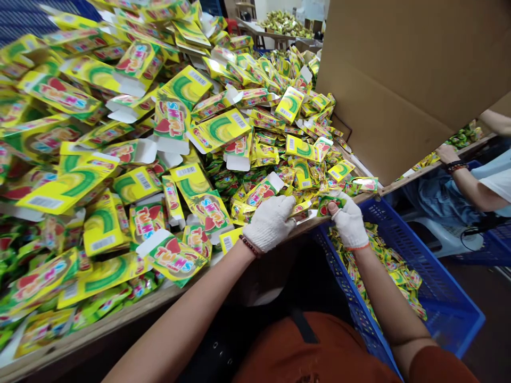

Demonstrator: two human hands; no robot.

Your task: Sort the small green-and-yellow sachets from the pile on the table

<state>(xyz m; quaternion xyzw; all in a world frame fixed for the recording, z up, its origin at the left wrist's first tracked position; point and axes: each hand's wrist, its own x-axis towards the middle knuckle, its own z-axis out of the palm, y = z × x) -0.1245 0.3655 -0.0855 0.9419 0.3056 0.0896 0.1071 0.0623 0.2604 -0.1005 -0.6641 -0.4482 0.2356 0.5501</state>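
My left hand [272,223], in a white knit glove with a beaded bracelet at the wrist, is closed around a small yellow carton [301,208]. Most of that carton is hidden by the fingers; a white flap shows at its right end. Just to the right, my right hand [349,222] wears a similar glove that leaves the thumb tip bare. It pinches a small green packet [328,204] close to the carton's end. Both hands are over the front edge of a table heaped with yellow-green cartons [219,131], many with open flaps. Small packets [223,178] lie among them.
A blue plastic crate [433,303] with packets inside stands below my right forearm. A large cardboard sheet [399,80] rises at the right. Beyond it, another person's arm [471,170] is visible beside the table's wooden edge [433,167]. More packets [285,24] lie on a far table.
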